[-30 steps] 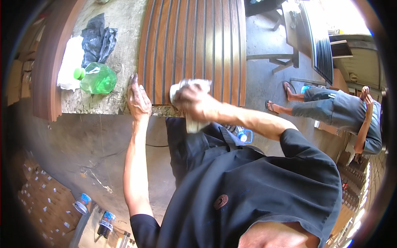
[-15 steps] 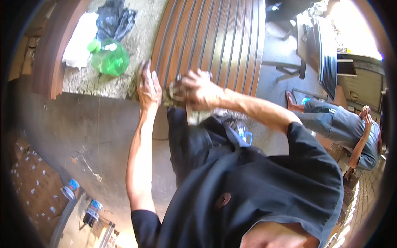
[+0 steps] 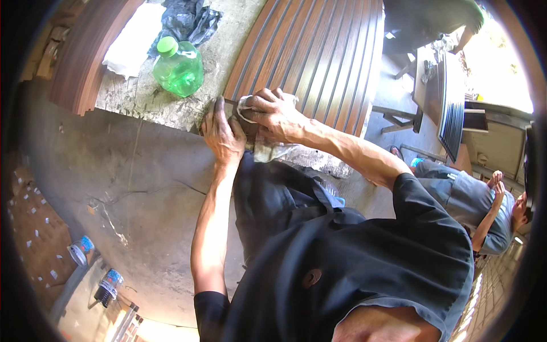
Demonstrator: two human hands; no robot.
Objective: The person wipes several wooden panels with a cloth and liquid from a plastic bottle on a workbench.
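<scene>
A brown wood-grain panel [image 3: 307, 62] with dark lengthwise grooves lies on the worn workbench [image 3: 122, 102]. My right hand [image 3: 275, 115] is closed on a crumpled whitish cloth [image 3: 273, 149], pressing it against the panel's near end. Part of the cloth hangs below that hand, toward my dark trousers. Beside the panel's near left corner, my left hand [image 3: 223, 132] has its fingers stretched out and its thumb apart. Its fingertips look darkened and touch the corner. Left of the panel stands a clear bottle [image 3: 179, 71] with a green cap and green liquid.
A black crumpled plastic bag [image 3: 191, 23] and a white sheet [image 3: 134, 43] lie behind the bottle. Brown moulded boards [image 3: 91, 57] stand at the bench's left end. At right are another person [image 3: 473, 199], a trestle stand [image 3: 401, 117] and more dark grooved panels [image 3: 450, 108].
My right hand has slid the cloth along the panel's near end, closer to my left hand. The left thumb has spread farther out. The whole view has shifted slightly.
</scene>
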